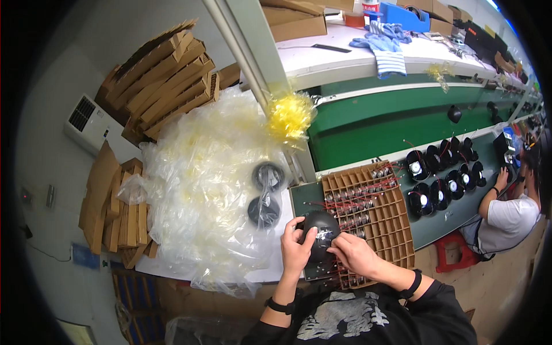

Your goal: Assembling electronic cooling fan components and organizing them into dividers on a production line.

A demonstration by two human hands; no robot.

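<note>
A glossy black dome-shaped shell (323, 223) is in front of my body, above the near end of a cardboard divider tray (397, 230). My left hand (295, 248) grips the shell from its left side, thumb across its face and fingers curled behind the edge. At the shell's right side, my right hand (356, 254) has its fingertips pinched together; whatever is between them is hidden. Several small round metal parts with red wires (355, 192) lie in rows in the tray's compartments. Two black round shells (268, 176) rest to the left, partly covered by clear plastic.
Clear plastic bags (201, 190) pile over the left table, beside stacked cardboard (161, 80). Black shells with white centres (422, 198) stand in rows on the bench at right, where a co-worker (509, 221) sits. A white shelf (356, 57) overhangs the green belt (379, 126).
</note>
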